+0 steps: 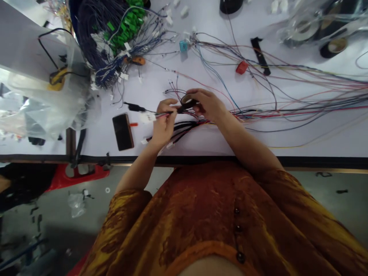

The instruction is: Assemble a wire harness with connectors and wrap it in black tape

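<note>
The left hand (163, 124) pinches thin wires (162, 114); the right hand (210, 105) grips a tape roll (187, 100).

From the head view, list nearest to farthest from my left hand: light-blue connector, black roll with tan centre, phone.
1. Phone: left of your left hand.
2. Light-blue connector: beyond the hand, slightly right.
3. Black roll with tan centre: far right.

Wiring workshop: long white bench (100, 143), wires (197, 122), green connectors (130, 23).
</note>
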Demonstrator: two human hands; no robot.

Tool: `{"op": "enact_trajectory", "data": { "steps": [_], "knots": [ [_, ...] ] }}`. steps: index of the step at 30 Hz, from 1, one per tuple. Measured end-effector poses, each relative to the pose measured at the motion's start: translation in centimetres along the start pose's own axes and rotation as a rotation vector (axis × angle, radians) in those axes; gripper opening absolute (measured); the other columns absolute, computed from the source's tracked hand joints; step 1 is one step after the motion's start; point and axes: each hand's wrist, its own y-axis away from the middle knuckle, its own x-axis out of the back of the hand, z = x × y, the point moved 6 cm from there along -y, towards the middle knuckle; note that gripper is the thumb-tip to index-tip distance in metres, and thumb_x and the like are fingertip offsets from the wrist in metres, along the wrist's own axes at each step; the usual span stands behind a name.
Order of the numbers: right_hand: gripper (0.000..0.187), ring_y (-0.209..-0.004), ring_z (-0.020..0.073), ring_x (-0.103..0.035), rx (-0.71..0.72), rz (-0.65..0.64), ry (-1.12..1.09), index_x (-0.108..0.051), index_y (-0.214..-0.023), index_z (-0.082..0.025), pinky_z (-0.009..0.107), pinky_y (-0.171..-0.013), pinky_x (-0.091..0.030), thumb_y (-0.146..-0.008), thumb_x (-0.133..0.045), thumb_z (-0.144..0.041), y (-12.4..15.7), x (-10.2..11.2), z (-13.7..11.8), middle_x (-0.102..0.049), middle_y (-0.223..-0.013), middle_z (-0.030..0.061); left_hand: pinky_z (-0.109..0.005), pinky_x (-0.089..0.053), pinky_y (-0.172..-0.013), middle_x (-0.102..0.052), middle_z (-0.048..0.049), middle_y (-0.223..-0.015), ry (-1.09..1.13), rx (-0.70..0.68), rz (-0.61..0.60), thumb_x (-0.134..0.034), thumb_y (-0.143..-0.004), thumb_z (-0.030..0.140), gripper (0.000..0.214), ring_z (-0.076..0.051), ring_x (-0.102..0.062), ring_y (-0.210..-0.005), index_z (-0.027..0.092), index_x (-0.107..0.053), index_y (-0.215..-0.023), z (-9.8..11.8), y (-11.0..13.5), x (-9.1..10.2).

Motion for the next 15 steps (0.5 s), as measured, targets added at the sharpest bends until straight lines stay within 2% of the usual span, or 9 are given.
{"op": "enact_trajectory", "data": {
  "steps": [3, 5, 7, 9, 11, 13, 15],
  "knots": [
    [0.02, -0.043, 0.0055, -0.044, 0.009, 0.08, 0.017, -0.057, -0.109, -0.021, 0.016, -0.036, -0.033, -0.09, -0.052, -0.016, 1.1, 0.8, 0.6, -0.058, -0.069, -0.005, -0.026, -0.057, -0.063, -0.071, -0.0046, -0.091, 0.12, 0.132, 0.067, -0.054, -0.096, 0.059, 0.036, -0.014, -0.072, -0.074, 0.023, -0.052, -0.095, -1.4, -0.4, -0.4],
    [0.032, -0.046, 0.0075, -0.048, 0.084, 0.078, 0.107, -0.055, -0.119, -0.022, 0.018, -0.04, -0.038, -0.088, -0.05, -0.016, 2.6, 0.8, 0.9, -0.058, -0.07, -0.0047, -0.021, -0.049, -0.05, -0.067, 0.0004, -0.075, 0.151, 0.234, 0.071, -0.055, -0.096, 0.061, 0.038, -0.011, -0.066, -0.056, 0.024, -0.049, -0.097, -2.1, -0.6, -0.7],
    [0.041, -0.055, 0.0098, -0.055, 0.206, 0.08, 0.247, -0.053, -0.126, -0.024, 0.021, -0.048, -0.048, -0.086, -0.052, -0.017, 4.2, 0.2, 1.4, -0.063, -0.08, -0.0017, -0.019, -0.041, -0.042, -0.065, 0.0027, -0.069, 0.144, 0.277, 0.057, -0.055, -0.095, 0.064, 0.041, -0.009, -0.06, -0.046, 0.024, -0.049, -0.099, -2.3, -1.0, -0.9],
    [0.046, -0.073, 0.0141, -0.064, 0.359, 0.109, 0.395, -0.052, -0.13, -0.023, 0.027, -0.065, -0.057, -0.084, -0.054, -0.018, 5.6, -0.9, 2.4, -0.067, -0.1, 0.0041, -0.019, -0.037, -0.04, -0.063, 0.0029, -0.067, 0.117, 0.273, 0.035, -0.056, -0.094, 0.066, 0.043, -0.008, -0.056, -0.042, 0.023, -0.051, -0.099, -2.0, -1.6, -1.0],
    [0.05, -0.092, 0.0182, -0.067, 0.484, 0.121, 0.516, -0.051, -0.134, -0.021, 0.033, -0.082, -0.06, -0.084, -0.054, -0.019, 6.1, -2.1, 3.9, -0.066, -0.119, 0.0097, -0.019, -0.038, -0.041, -0.062, 0.0023, -0.066, 0.101, 0.256, 0.011, -0.057, -0.093, 0.067, 0.045, -0.008, -0.057, -0.042, 0.022, -0.052, -0.097, -1.8, -2.2, -1.2],
    [0.053, -0.094, 0.019, -0.067, 0.525, 0.074, 0.587, -0.048, -0.14, -0.018, 0.035, -0.087, -0.059, -0.087, -0.051, -0.021, 5.9, -2.9, 5.7, -0.065, -0.127, 0.0135, -0.019, -0.042, -0.044, -0.062, 0.0019, -0.066, 0.098, 0.258, -0.018, -0.056, -0.093, 0.067, 0.047, -0.009, -0.06, -0.045, 0.021, -0.053, -0.097, -1.8, -2.5, -1.4],
    [0.056, -0.088, 0.0179, -0.068, 0.501, -0.003, 0.641, -0.044, -0.146, -0.018, 0.036, -0.085, -0.06, -0.09, -0.05, -0.021, 5.5, -3.3, 6.9, -0.065, -0.127, 0.015, -0.02, -0.048, -0.047, -0.061, 0.002, -0.066, 0.1, 0.267, -0.045, -0.055, -0.093, 0.067, 0.047, -0.011, -0.064, -0.049, 0.021, -0.053, -0.099, -1.9, -2.6, -1.7]
  ]
}}
